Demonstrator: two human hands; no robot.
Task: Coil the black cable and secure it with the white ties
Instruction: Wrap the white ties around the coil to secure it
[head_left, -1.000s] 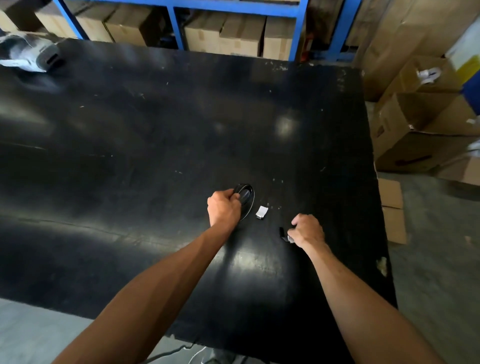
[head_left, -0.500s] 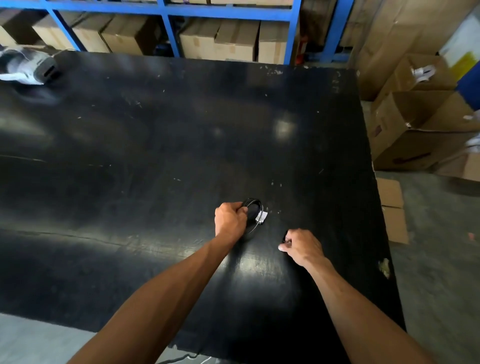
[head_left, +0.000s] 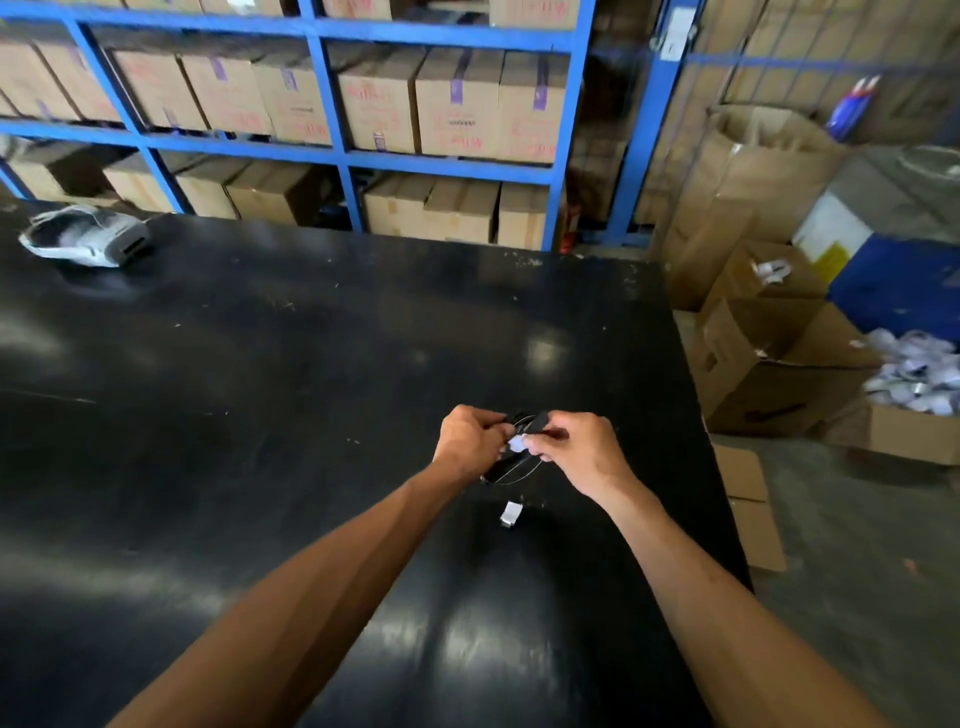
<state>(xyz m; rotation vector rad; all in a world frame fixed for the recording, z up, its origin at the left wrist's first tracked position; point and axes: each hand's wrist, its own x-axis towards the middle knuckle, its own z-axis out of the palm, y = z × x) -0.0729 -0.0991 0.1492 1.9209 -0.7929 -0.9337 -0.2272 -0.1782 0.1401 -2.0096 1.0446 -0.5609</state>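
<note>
A small coil of black cable (head_left: 511, 462) is held between both hands above the black table (head_left: 260, 389). My left hand (head_left: 470, 439) grips the coil's left side. My right hand (head_left: 582, 449) pinches a white tie (head_left: 518, 443) against the coil, with a black plug end (head_left: 537, 421) sticking up beside its fingers. A thin wire loop hangs below the hands. Another white piece with a metal tip (head_left: 510, 514) lies on the table just beneath. Fingers hide most of the coil.
A white and grey bundle (head_left: 85, 241) lies at the table's far left. Blue racks with cardboard boxes (head_left: 452, 104) stand behind. Open boxes (head_left: 769, 374), one with white scraps (head_left: 919, 374), sit on the floor past the table's right edge (head_left: 711, 441).
My right hand moved left from the table to meet my left hand at the coil. The coil has been lifted off the table. The head camera tilted up, showing more shelving.
</note>
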